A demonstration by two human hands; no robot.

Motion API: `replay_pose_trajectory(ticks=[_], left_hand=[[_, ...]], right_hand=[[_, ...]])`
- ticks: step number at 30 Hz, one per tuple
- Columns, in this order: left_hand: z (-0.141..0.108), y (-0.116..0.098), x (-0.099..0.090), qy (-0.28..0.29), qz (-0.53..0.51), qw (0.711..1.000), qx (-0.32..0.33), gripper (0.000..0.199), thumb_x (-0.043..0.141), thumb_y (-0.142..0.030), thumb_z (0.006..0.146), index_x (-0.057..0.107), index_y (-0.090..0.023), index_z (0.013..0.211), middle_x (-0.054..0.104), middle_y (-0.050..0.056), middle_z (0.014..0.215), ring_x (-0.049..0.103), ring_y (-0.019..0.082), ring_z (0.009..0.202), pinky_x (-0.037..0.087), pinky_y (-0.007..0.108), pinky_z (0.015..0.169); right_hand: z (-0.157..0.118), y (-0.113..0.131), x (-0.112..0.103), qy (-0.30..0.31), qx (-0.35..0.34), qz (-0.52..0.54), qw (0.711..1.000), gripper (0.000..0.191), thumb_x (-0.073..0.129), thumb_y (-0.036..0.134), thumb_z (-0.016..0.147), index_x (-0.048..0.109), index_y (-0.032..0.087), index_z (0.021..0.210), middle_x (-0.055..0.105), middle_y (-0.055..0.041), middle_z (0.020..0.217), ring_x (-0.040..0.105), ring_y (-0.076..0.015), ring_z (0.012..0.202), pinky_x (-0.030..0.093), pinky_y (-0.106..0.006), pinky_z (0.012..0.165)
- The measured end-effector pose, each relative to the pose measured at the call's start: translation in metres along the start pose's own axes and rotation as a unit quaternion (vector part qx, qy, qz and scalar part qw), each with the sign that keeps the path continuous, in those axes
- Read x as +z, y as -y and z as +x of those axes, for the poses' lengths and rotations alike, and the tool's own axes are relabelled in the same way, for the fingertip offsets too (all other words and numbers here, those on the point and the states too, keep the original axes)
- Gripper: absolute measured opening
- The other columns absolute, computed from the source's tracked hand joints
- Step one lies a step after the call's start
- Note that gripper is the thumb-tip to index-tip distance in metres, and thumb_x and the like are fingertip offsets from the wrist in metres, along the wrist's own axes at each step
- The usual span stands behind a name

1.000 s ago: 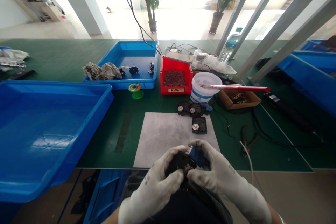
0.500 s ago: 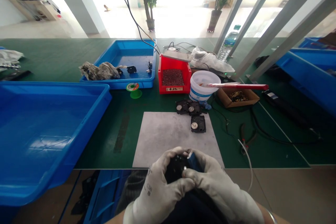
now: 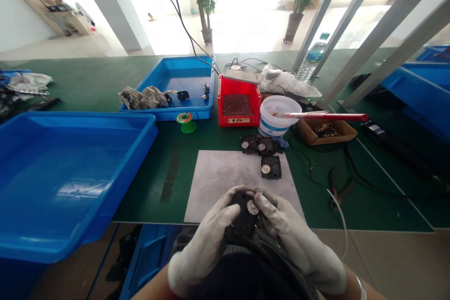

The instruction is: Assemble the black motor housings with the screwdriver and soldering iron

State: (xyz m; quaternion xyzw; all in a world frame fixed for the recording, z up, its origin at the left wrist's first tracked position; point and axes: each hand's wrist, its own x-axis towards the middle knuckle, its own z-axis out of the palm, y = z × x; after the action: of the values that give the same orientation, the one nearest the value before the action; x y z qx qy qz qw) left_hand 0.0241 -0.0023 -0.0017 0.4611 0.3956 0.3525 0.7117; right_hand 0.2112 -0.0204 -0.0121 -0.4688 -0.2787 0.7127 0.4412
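Note:
My left hand (image 3: 213, 229), in a white work glove, grips the left side of a black square mechanism (image 3: 242, 219) with a silver disc on its face. My right hand (image 3: 293, 232), gloved too, is closed at its right edge, thumb and fingertips beside the disc. The unit is held low, just over the near edge of a grey mat (image 3: 225, 168). Farther back on that mat lies a similar black mechanism (image 3: 271, 168), with more like it (image 3: 258, 144) at the mat's far edge.
A large blue tray (image 3: 80, 150) stands at left and a smaller blue tray (image 3: 183, 115) behind. Beyond the mat are a red bin (image 3: 240, 120) of small brown grains, a white bucket (image 3: 277, 119) and a cardboard box (image 3: 326, 138). Pliers (image 3: 337, 187) lie at right; a green spool (image 3: 188, 125) stands leftward.
The mechanism has turned so that its silver disc faces up toward me. A blue piece by my right fingers earlier is out of sight. The camera view has shifted slightly.

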Motion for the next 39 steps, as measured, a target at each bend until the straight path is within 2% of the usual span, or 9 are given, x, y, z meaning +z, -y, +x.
replay_pose_trajectory(ticks=[4, 10, 16, 23, 25, 29, 34, 36, 39], left_hand=[[0.006, 0.004, 0.011, 0.023, -0.105, 0.993, -0.045, 0.043, 0.069, -0.029, 0.091, 0.066, -0.021, 0.134, 0.070, 0.010, 0.140, 0.061, 0.032, 0.136, 0.047, 0.046, 0.118], [0.006, 0.010, 0.013, -0.005, -0.177, 0.980, -0.085, 0.044, 0.077, -0.025, 0.084, 0.064, -0.022, 0.126, 0.071, 0.010, 0.131, 0.067, 0.030, 0.123, 0.054, 0.041, 0.105], [0.002, 0.001, 0.011, -0.009, -0.195, 0.977, -0.085, 0.035, 0.064, -0.028, 0.091, 0.062, -0.024, 0.126, 0.071, 0.009, 0.130, 0.070, 0.028, 0.119, 0.059, 0.035, 0.093], [0.004, 0.012, 0.012, -0.018, -0.300, 0.950, -0.083, 0.044, 0.062, -0.037, 0.095, 0.052, -0.026, 0.136, 0.072, 0.008, 0.130, 0.076, 0.026, 0.105, 0.059, 0.035, 0.087], [0.005, 0.011, 0.012, -0.031, -0.300, 0.949, -0.090, 0.044, 0.063, -0.038, 0.095, 0.052, -0.025, 0.136, 0.072, 0.010, 0.130, 0.076, 0.028, 0.106, 0.059, 0.037, 0.088], [0.004, 0.003, 0.015, -0.047, -0.291, 0.950, -0.105, 0.034, 0.060, -0.032, 0.097, 0.055, -0.024, 0.130, 0.073, 0.009, 0.123, 0.078, 0.026, 0.099, 0.060, 0.038, 0.086], [0.000, 0.002, 0.012, -0.021, -0.261, 0.960, -0.100, 0.042, 0.063, -0.021, 0.090, 0.055, -0.022, 0.132, 0.074, 0.009, 0.117, 0.077, 0.024, 0.097, 0.060, 0.033, 0.084], [-0.001, 0.008, 0.008, 0.002, -0.215, 0.972, -0.092, 0.046, 0.060, -0.021, 0.091, 0.054, -0.021, 0.137, 0.073, 0.012, 0.120, 0.077, 0.026, 0.101, 0.061, 0.034, 0.084], [0.000, 0.021, 0.000, -0.008, -0.061, 0.998, 0.010, 0.037, 0.055, -0.027, 0.099, 0.061, -0.022, 0.135, 0.068, 0.015, 0.135, 0.072, 0.032, 0.119, 0.062, 0.043, 0.094]], right_hand=[[0.000, -0.005, -0.007, -0.012, -0.025, -0.033, 0.999, 0.054, 0.073, 0.066, 0.089, 0.072, 0.021, 0.118, 0.077, -0.0102, 0.108, 0.073, -0.0295, 0.105, 0.060, -0.043, 0.094], [-0.001, -0.011, -0.014, -0.037, -0.048, -0.082, 0.995, 0.065, 0.075, 0.071, 0.084, 0.067, 0.020, 0.123, 0.075, -0.0129, 0.118, 0.072, -0.0311, 0.112, 0.056, -0.047, 0.102], [-0.009, -0.014, -0.020, -0.105, -0.073, -0.142, 0.981, 0.069, 0.075, 0.071, 0.083, 0.065, 0.020, 0.130, 0.076, -0.0111, 0.108, 0.073, -0.0283, 0.102, 0.060, -0.040, 0.091], [-0.016, -0.019, -0.025, -0.142, -0.143, -0.226, 0.953, 0.057, 0.057, 0.067, 0.098, 0.065, 0.020, 0.130, 0.074, -0.0080, 0.094, 0.074, -0.0235, 0.087, 0.063, -0.033, 0.079], [-0.017, -0.022, -0.029, -0.141, -0.163, -0.247, 0.945, 0.052, 0.056, 0.063, 0.100, 0.067, 0.021, 0.127, 0.076, -0.0089, 0.096, 0.075, -0.0245, 0.087, 0.063, -0.033, 0.076], [-0.019, -0.021, -0.031, -0.127, -0.203, -0.305, 0.922, 0.038, 0.059, 0.053, 0.100, 0.071, 0.023, 0.120, 0.078, -0.0095, 0.101, 0.075, -0.0253, 0.093, 0.062, -0.032, 0.084], [-0.021, -0.012, -0.024, -0.155, -0.251, -0.416, 0.860, 0.028, 0.053, 0.041, 0.103, 0.071, 0.023, 0.113, 0.077, -0.0062, 0.090, 0.075, -0.0210, 0.082, 0.059, -0.029, 0.081], [-0.020, -0.012, -0.024, -0.140, -0.234, -0.415, 0.868, 0.034, 0.065, 0.043, 0.094, 0.068, 0.023, 0.120, 0.074, -0.0037, 0.086, 0.073, -0.0203, 0.075, 0.059, -0.029, 0.074], [-0.016, -0.016, -0.022, -0.086, -0.187, -0.349, 0.914, 0.070, 0.085, 0.039, 0.072, 0.059, 0.023, 0.134, 0.074, -0.0048, 0.102, 0.074, -0.0233, 0.089, 0.061, -0.030, 0.077]])
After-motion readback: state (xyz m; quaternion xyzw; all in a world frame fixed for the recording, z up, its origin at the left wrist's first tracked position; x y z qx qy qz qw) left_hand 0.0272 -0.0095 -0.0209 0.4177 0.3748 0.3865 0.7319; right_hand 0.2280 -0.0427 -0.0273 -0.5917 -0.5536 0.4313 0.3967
